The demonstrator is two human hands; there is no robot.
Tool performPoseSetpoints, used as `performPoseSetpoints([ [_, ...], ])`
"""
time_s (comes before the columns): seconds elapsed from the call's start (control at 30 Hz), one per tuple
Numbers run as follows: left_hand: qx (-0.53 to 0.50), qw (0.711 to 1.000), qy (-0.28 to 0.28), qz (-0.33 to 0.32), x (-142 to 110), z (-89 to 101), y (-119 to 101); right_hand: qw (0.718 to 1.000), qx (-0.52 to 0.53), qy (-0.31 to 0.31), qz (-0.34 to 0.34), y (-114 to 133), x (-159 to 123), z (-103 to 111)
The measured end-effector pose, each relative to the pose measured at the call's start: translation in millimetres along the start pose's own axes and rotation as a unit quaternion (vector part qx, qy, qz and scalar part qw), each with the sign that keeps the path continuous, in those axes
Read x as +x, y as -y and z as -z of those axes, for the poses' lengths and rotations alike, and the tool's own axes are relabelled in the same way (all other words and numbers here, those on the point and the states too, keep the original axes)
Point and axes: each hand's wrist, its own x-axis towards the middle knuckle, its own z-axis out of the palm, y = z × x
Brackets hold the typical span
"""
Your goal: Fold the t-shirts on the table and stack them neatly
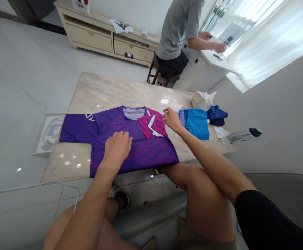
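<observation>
A purple short-sleeved sports shirt (138, 152) lies spread on the marble-topped table (102, 85), its collar facing away from me. Its left sleeve (77, 128) stretches out flat, while the pink-and-purple striped right sleeve (153, 124) is folded inward over the chest. My left hand (118, 147) rests on the shirt's front, fingers loosely bent and nothing in them. Just right of the folded sleeve, my right hand (171, 119) hovers with its fingers slightly curled and apart. I see no cloth gripped in it.
Folded blue cloth (197, 123), a dark blue bundle (217, 114), a white plastic bag (203, 100) and a clear bottle (241, 136) are at the table's right end. A white box (46, 133) stands beyond the left edge. Another person (179, 31) sits at the window counter.
</observation>
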Motion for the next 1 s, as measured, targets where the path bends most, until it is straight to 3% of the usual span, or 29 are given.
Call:
performPoseSetpoints([
  [0.13, 0.005, 1.000, 0.004, 0.003, 1.6, 1.9, -2.9, 0.995, -0.098, 0.010, 0.003, -34.9, -7.8, 11.1],
  [0.23, 0.008, 1.000, 0.006, -0.003, 3.7, 0.2, -3.2, 0.991, -0.132, 0.014, 0.009, -37.1, -12.6, 22.5],
  [0.43, 0.027, 0.999, 0.022, 0.013, 10.0, -14.3, 15.4, 0.984, -0.156, 0.046, 0.067, 23.8, -32.7, 45.1],
  [0.57, 0.032, 0.998, 0.025, 0.049, 15.7, -20.9, 34.7, 0.977, -0.188, 0.080, 0.062, 60.3, -70.4, 39.6],
  [0.7, 0.000, 0.989, -0.062, 0.136, 19.4, -23.0, 67.4, 0.956, -0.217, 0.187, 0.068, 64.9, -102.4, 23.8],
  [0.8, -0.014, 0.964, -0.129, 0.234, 18.2, -26.8, 101.6, 0.950, -0.212, 0.208, 0.093, 63.3, -109.3, 17.8],
  [0.9, -0.034, 0.944, -0.115, 0.306, 14.7, -34.1, 130.6, 0.956, -0.197, 0.191, 0.105, 69.0, -112.2, 20.6],
  [1.0, -0.064, 0.946, -0.059, 0.313, 14.3, -41.9, 145.6, 0.951, -0.216, 0.193, 0.106, 79.2, -117.8, 30.1],
])
